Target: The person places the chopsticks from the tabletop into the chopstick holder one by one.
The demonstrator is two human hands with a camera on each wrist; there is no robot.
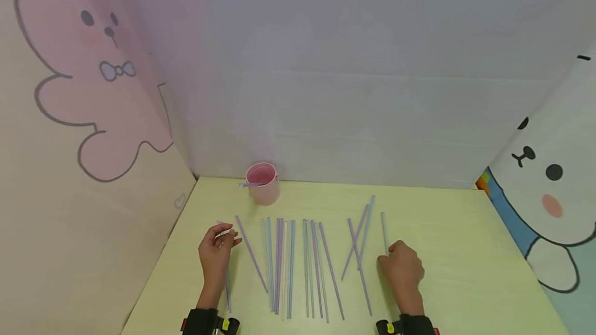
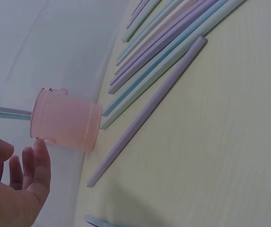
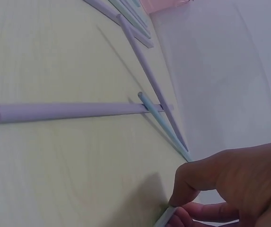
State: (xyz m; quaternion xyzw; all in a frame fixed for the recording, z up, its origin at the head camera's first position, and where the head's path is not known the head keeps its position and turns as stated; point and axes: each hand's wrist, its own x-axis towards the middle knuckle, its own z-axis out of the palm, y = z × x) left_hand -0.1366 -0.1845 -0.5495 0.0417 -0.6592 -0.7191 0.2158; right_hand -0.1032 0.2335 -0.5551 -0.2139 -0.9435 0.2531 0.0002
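My right hand (image 1: 402, 273) pinches a pale green chopstick (image 1: 384, 229) between thumb and forefinger; its gripped end (image 3: 165, 217) shows in the right wrist view. My left hand (image 1: 217, 257) hovers with loosely bent fingers and nothing between them. Beneath it lies a blue-and-purple pair of chopsticks (image 1: 228, 296), partly hidden by the hand. Just right of that hand, a single purple chopstick (image 1: 252, 253) lies slanted. Further back stands a pink bucket (image 1: 264, 194), with purple and green chopsticks (image 2: 7, 112) poking out over its rim.
Pastel chopsticks (image 1: 279, 268) lie side by side mid-table, and another group (image 1: 314, 268) sits to their right. Close to the right hand, purple and blue chopsticks (image 1: 357, 252) cross one another. A pale curtain wall (image 1: 349, 92) rises behind the yellowish table (image 1: 456, 252).
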